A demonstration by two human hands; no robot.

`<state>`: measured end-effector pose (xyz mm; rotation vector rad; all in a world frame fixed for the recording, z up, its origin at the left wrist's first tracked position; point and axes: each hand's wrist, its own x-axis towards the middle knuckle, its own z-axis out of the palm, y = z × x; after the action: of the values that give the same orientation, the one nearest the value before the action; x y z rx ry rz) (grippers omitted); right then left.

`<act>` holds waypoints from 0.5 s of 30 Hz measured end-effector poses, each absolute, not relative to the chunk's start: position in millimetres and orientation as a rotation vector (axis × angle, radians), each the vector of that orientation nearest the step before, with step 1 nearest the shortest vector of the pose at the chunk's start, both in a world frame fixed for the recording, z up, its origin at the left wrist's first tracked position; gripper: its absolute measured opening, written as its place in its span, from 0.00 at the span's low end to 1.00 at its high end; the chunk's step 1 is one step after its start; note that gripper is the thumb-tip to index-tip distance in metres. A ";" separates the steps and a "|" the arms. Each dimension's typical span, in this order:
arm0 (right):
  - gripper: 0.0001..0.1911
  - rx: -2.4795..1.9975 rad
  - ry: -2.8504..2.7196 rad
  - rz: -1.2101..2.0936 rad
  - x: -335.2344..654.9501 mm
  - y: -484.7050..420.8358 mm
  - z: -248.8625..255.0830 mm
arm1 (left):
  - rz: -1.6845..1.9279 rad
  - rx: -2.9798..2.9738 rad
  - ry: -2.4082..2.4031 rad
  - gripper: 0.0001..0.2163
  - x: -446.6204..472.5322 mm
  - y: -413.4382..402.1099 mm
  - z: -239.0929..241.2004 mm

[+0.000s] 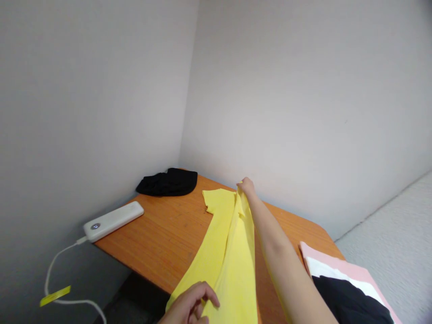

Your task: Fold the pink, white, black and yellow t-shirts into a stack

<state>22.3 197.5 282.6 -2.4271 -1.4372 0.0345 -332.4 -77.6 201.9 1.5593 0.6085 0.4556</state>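
A yellow shirt (227, 252) lies stretched lengthwise across an orange wooden table (165, 238). My right hand (246, 186) reaches to the far end of the shirt and pinches its cloth near the back of the table. My left hand (191, 306) is at the bottom of the view, fingers curled on the near edge of the same shirt. The shirt is folded along its length, with one short sleeve spread out to the left.
A black garment (168, 182) lies bunched in the table's far corner by the walls. A white power bank (113, 220) with a white cable (64, 274) rests on the left edge. Folded pink, white and black clothes (340, 279) are stacked at the right.
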 end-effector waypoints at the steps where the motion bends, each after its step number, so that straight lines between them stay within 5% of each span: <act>1: 0.17 -2.428 -1.476 0.073 8.3 202.8 275.7 | 0.457 1.582 0.684 0.12 -339.8 -76.0 196.4; 8: 0.17 -2.459 -1.566 0.319 -26.6 208.4 246.6 | 0.392 1.713 0.942 0.09 -347.9 -72.2 156.1; 15: 0.15 -2.513 -1.422 0.582 4.8 192.7 261.2 | 0.437 1.632 0.846 0.13 -337.2 -68.1 173.4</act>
<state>4.8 192.7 261.2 -2.5129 -1.4219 0.5821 -337.2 -68.1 173.4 1.6321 0.8462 0.4367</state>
